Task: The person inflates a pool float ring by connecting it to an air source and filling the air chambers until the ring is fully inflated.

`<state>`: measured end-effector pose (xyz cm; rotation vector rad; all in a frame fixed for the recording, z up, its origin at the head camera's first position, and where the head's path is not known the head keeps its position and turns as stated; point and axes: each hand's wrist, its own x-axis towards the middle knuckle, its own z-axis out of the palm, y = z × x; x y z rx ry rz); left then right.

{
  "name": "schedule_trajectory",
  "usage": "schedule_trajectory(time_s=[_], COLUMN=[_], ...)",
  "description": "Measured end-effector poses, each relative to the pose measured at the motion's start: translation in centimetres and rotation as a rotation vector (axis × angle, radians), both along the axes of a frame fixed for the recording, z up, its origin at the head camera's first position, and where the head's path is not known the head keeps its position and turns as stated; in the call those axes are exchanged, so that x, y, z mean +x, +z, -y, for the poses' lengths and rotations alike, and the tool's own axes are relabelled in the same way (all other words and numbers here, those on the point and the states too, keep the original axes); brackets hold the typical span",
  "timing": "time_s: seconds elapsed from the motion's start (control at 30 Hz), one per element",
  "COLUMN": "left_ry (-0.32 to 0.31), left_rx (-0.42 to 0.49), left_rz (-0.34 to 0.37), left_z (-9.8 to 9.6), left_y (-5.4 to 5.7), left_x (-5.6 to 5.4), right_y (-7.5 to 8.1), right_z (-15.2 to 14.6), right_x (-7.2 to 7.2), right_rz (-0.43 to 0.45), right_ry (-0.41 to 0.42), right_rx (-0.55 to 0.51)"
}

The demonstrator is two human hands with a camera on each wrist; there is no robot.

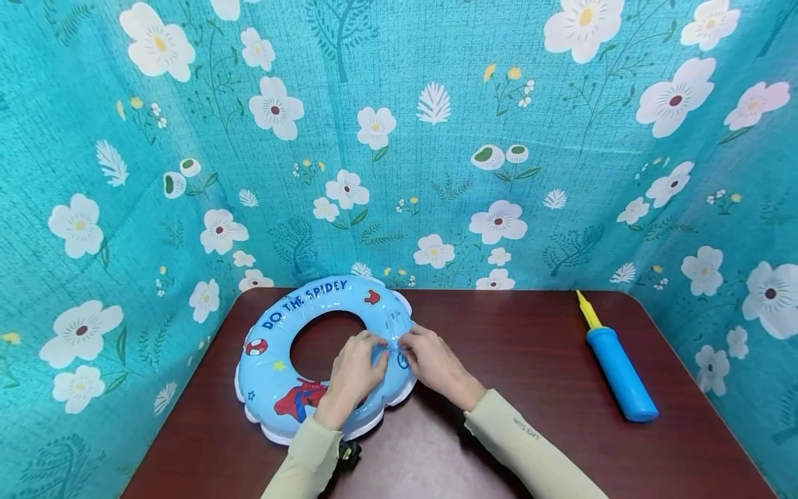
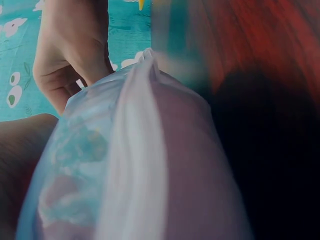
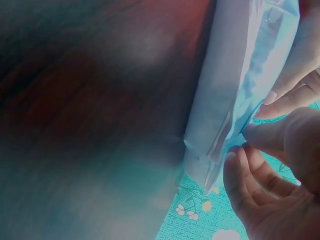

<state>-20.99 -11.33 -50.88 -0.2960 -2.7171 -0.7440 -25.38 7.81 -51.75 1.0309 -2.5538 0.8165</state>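
Note:
An inflated blue swim ring (image 1: 274, 346) with a white underside lies at the table's left, printed with "DO THE SPIDEY" and a red and blue figure. My left hand (image 1: 357, 374) reaches across the hole and pinches the ring's right side between thumb and fingers. Close beside it, my right hand (image 1: 439, 364) pinches the same side from the right. The right wrist view shows the right hand (image 3: 280, 185) with thumb and finger together on the blue vinyl, the left fingers just above. What exactly lies between the fingertips is mostly hidden.
A blue hand pump (image 1: 623, 378) with a yellow nozzle lies at the right of the dark red-brown table (image 1: 517, 388). Teal flowered cloth (image 1: 399, 152) hangs behind and along both sides. A small black object (image 1: 349, 452) shows by the left wrist.

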Motion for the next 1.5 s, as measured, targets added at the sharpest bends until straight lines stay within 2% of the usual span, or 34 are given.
schedule_trajectory(time_s=[0.23,0.37,0.57,0.87,1.03,1.27,1.5], left_ry=[0.012,0.01,0.006,0.004,0.004,0.007,0.015], left_rx=[-0.006,-0.013,-0.014,-0.003,-0.007,0.002,0.003], left_rz=[0.016,0.007,-0.016,-0.012,-0.007,-0.007,0.003], left_z=[-0.1,-0.1,-0.2,-0.1,-0.1,0.0,-0.1], left_y=[-0.1,0.0,0.1,0.1,-0.1,-0.3,-0.5], left_x=[0.0,0.0,-0.1,-0.1,-0.2,-0.3,-0.4], right_y=[-0.1,0.2,0.4,0.2,0.2,0.0,-0.5], right_z=[0.2,0.3,0.6,1.0,1.0,1.0,1.2], right_x=[-0.2,-0.2,-0.2,-0.6,-0.7,-0.6,-0.7], right_rz=[-0.028,-0.053,-0.074,-0.045,0.011,0.145,0.126], right_ry=[-0.011,-0.026,-0.001,0.087,0.117,0.08,0.063], right_rx=[0.048,0.086,0.095,-0.002,-0.097,-0.187,-0.22])
